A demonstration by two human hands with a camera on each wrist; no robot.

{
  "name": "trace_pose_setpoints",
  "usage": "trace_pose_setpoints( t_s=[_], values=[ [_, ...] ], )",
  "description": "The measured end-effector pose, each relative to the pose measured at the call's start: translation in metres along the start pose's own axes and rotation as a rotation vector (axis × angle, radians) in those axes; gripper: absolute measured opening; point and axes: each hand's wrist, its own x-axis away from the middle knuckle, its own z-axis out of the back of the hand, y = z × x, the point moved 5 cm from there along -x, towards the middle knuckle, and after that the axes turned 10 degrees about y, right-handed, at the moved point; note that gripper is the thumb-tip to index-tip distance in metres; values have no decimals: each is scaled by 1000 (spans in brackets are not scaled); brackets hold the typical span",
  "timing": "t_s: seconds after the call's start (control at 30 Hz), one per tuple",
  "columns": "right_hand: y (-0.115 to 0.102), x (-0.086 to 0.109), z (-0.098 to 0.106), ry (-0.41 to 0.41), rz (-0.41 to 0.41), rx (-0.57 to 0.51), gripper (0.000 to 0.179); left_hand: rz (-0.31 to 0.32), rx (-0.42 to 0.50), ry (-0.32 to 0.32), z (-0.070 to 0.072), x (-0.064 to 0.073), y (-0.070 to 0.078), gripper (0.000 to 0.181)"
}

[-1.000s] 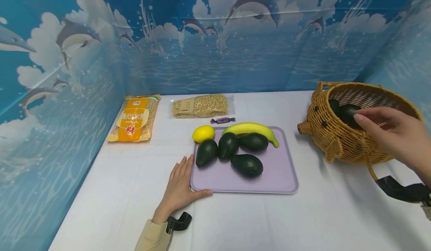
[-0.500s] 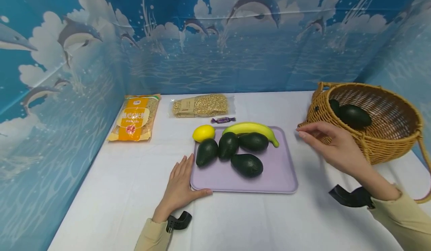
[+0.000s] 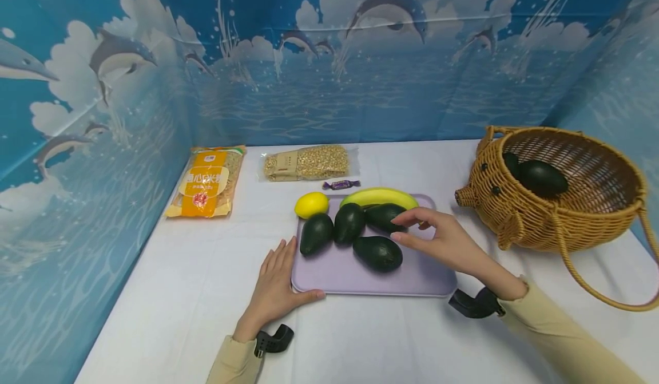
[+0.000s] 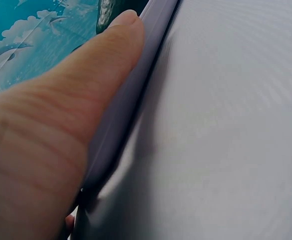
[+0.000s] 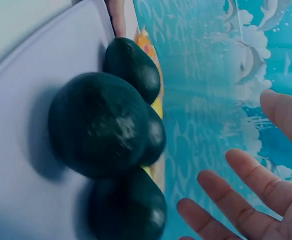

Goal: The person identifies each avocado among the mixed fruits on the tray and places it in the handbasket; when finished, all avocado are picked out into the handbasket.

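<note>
My left hand [image 3: 275,284] rests flat at the left front corner of a lilac tray [image 3: 412,275], its thumb [image 4: 121,42] along the front rim. Over the tray's right part hovers my right hand [image 3: 443,238], fingers extended and holding nothing. Its fingertips overlap the rear right avocado [image 3: 385,217] in the head view and come close to the front avocado [image 3: 378,253]. Two more avocados lie to the left, a middle one [image 3: 349,224] and a left one [image 3: 316,233]. A banana [image 3: 381,197] curves along the back, and a lemon [image 3: 311,205] sits at the back left corner.
A wicker pig-shaped basket [image 3: 530,224] with avocados [image 3: 543,178] inside stands on the right, its handle [image 3: 582,284] drooping to the table. Behind the tray lie a purple-wrapped candy [image 3: 341,184] and a bag of grain [image 3: 309,162]. An orange food bag [image 3: 206,181] lies at left.
My right hand has moved left from the basket, past its front, to above the tray. The avocado there lies in the basket. My left hand has not moved.
</note>
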Motion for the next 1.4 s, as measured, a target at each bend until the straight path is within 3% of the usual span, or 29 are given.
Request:
trace_pose_setpoints(
  t_s=[0.33, 0.6, 0.97, 1.4],
  values=[
    [2, -2, -33, -53, 15, -3, 40, 0, -3, -3, 0, 0, -1, 122],
    [7, 2, -50, -61, -32, 119, 55, 5, -4, 0, -1, 1, -1, 122],
    [15, 8, -64, -37, -70, 242, 72, 3, 4, 9, -2, 0, -2, 122],
    [17, 16, -70, -64, -58, 246, 72, -1, 5, 6, -2, 1, -1, 122]
  ],
)
